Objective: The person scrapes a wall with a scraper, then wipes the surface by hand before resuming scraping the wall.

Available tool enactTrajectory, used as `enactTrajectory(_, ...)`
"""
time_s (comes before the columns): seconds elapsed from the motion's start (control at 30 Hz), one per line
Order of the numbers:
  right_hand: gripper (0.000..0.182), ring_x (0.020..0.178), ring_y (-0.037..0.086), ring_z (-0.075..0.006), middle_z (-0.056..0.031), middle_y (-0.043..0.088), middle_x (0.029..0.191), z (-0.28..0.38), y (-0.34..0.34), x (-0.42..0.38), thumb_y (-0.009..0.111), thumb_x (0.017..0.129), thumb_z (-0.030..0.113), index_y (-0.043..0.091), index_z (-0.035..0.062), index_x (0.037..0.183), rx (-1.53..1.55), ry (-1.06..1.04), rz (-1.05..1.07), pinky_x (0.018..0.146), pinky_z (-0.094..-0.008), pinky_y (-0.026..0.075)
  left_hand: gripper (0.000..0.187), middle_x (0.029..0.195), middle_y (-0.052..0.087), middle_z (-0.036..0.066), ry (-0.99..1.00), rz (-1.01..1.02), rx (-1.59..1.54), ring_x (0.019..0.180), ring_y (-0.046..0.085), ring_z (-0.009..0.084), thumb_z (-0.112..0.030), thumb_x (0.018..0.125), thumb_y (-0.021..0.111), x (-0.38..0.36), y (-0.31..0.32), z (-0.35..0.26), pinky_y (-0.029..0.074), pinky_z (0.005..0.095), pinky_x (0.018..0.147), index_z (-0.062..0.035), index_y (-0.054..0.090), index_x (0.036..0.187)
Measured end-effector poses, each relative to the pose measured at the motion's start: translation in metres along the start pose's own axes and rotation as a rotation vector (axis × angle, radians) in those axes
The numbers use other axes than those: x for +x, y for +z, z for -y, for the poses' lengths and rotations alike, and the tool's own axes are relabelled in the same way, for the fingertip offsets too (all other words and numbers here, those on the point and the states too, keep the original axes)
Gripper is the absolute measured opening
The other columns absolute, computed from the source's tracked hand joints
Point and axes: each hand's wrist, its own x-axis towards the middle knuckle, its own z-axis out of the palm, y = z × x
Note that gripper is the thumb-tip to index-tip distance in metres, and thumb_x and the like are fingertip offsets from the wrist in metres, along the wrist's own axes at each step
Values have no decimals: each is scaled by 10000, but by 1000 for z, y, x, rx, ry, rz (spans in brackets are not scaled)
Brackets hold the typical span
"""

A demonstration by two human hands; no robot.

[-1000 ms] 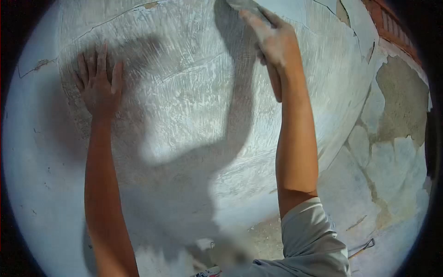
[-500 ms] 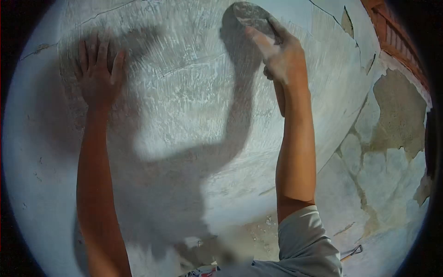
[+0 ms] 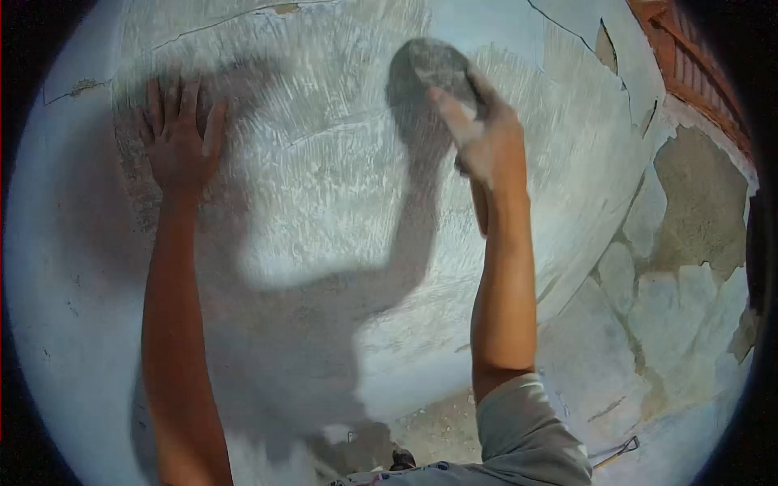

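A pale wall (image 3: 324,202) with rough, streaked scratch marks fills most of the head view. My left hand (image 3: 182,142) lies flat on it at the upper left, fingers spread, holding nothing. At the upper right, my right hand (image 3: 486,134) is wrapped round a tool whose rounded, greyish blade (image 3: 438,69) is at the wall surface. The tool's handle (image 3: 479,206) sticks out below the hand, along the forearm. Shadows of my arms and the tool fall across the wall.
Cracks and a peeling flap (image 3: 606,49) mark the wall's upper right. Reddish-brown boards (image 3: 689,61) stand at the far upper right, above a patch of bare plaster (image 3: 701,194). A wooden-handled tool (image 3: 617,452) lies at the lower right. A dark shoe (image 3: 401,459) shows at the bottom.
My right hand and its tool have moved down and slightly left. My left hand sits slightly lower and further right in view, still flat on the wall. The view has shifted slightly.
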Motion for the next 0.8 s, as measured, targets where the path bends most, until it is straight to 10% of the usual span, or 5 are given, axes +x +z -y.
enactTrajectory(0.23,1025,1250,682,-443,-322,673,1357,22,-11,50,844,799,607,537,-53,1520,-19,53,-29,1047,-522,559,662,1703,394,125,-31,50,8,1628,215,366,-576,1093,442,-2,-3,-4,64,625,1305,-199,436,1637)
enactTrajectory(0.3,1026,766,718,-261,-236,746,962,39,-16,72,823,783,643,577,-59,1490,64,72,-23,603,-373,580,670,1701,397,124,-63,101,38,1628,217,362,-582,1092,440,2,-9,-8,60,622,1306,-201,425,1643)
enactTrajectory(0.5,1056,1391,579,-445,-327,598,1462,5,0,0,808,801,675,538,-52,1519,-39,-28,-29,1153,-503,479,649,1682,425,141,-86,114,50,1616,244,389,-581,1091,448,3,-9,-10,92,641,1296,-245,421,1646)
enactTrajectory(0.77,915,691,696,-243,-225,749,944,53,-20,70,807,855,558,585,-76,1475,136,150,28,632,-387,575,659,1681,428,137,-67,47,-27,1614,244,397,-579,1081,488,3,-7,-10,108,655,1290,-284,389,1661)
enactTrajectory(0.8,914,938,694,-317,-274,719,1122,43,-15,67,811,852,552,583,-75,1477,125,110,17,820,-435,558,661,1679,430,140,-63,44,-30,1614,245,396,-576,1080,492,4,-9,-10,109,655,1290,-281,388,1662)
